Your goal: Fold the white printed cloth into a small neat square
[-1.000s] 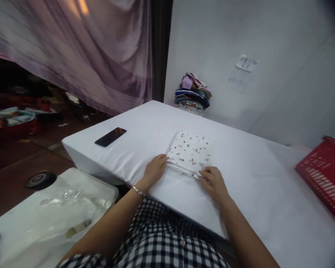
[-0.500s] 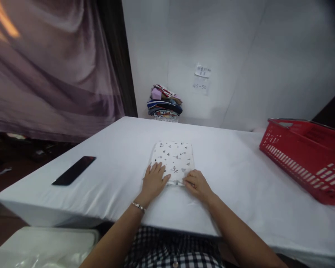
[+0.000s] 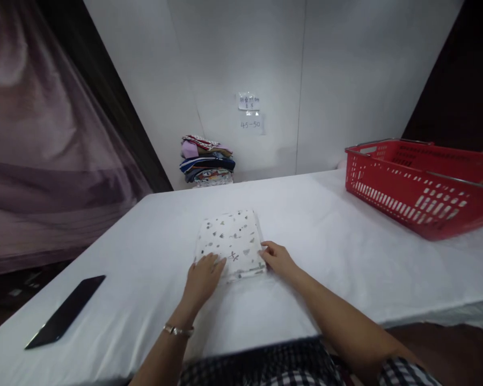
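Note:
A folded white cloth (image 3: 229,241) with small grey prints lies flat on the white-covered table. My left hand (image 3: 204,276) rests on its near left corner, fingers spread and stretched forward. At the cloth's right edge is my right hand (image 3: 279,260), its fingertips touching the side near the front corner. The fingers there are slightly bent and apart, not wrapped round the fabric. A bracelet (image 3: 178,329) circles my left wrist.
A red plastic basket (image 3: 406,195) with metal handles stands at the right of the table (image 3: 306,214). On the left lies a flat black phone-like slab (image 3: 66,311). Folded clothes (image 3: 207,161) are piled beyond the far edge, by a wall with paper notes (image 3: 249,112).
The view has turned, so the cloth and table appear shifted left and the basket shows more fully. My right hand has gone from the cloth's near edge to its right side; my left stays on it.

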A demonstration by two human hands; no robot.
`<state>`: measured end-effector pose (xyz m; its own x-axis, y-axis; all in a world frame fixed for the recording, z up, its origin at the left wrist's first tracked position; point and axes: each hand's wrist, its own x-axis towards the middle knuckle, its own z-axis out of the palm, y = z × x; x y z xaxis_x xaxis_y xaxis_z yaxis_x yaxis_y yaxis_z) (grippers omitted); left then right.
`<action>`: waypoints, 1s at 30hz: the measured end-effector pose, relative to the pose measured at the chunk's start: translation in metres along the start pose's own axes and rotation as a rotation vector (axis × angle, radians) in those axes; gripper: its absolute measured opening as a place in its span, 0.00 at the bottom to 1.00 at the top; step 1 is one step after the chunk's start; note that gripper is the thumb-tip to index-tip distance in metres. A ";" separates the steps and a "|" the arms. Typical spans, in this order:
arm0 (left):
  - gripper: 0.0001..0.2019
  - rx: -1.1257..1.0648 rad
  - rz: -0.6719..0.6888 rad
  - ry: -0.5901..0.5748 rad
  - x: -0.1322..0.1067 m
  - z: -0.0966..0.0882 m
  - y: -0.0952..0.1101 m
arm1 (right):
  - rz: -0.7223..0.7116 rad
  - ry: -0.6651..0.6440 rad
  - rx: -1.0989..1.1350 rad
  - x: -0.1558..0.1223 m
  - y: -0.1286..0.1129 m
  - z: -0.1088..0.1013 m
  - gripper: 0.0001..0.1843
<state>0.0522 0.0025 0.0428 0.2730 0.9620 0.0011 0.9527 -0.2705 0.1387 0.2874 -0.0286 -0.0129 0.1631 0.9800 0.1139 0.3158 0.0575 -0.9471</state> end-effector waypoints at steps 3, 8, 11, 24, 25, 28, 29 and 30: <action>0.26 0.032 0.037 0.084 0.022 -0.012 0.012 | -0.067 -0.032 -0.101 -0.004 -0.006 0.000 0.18; 0.31 0.168 0.031 0.063 0.051 0.010 0.009 | -0.148 -0.067 -0.113 -0.008 -0.013 -0.002 0.18; 0.31 0.213 0.041 0.039 0.056 0.027 -0.002 | -0.228 -0.067 -0.171 -0.013 -0.018 -0.001 0.17; 0.30 0.270 0.064 0.010 0.051 0.022 0.001 | -0.301 -0.059 -0.142 -0.022 -0.032 -0.002 0.16; 0.31 0.247 0.054 0.010 0.052 0.022 0.001 | -0.263 -0.042 -0.104 -0.019 -0.030 -0.003 0.15; 0.32 0.190 0.030 0.023 0.053 0.024 0.000 | -0.162 0.045 -0.055 -0.007 -0.018 -0.008 0.13; 0.33 0.177 0.024 0.029 0.054 0.025 -0.001 | -0.131 0.068 -0.053 -0.003 -0.012 -0.010 0.13; 0.33 0.166 0.024 0.036 0.054 0.026 -0.001 | -0.088 0.081 -0.042 0.001 -0.007 -0.011 0.13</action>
<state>0.0694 0.0534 0.0173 0.2939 0.9551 0.0382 0.9557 -0.2930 -0.0274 0.2956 -0.0304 -0.0034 0.2072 0.9528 0.2219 0.3709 0.1333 -0.9190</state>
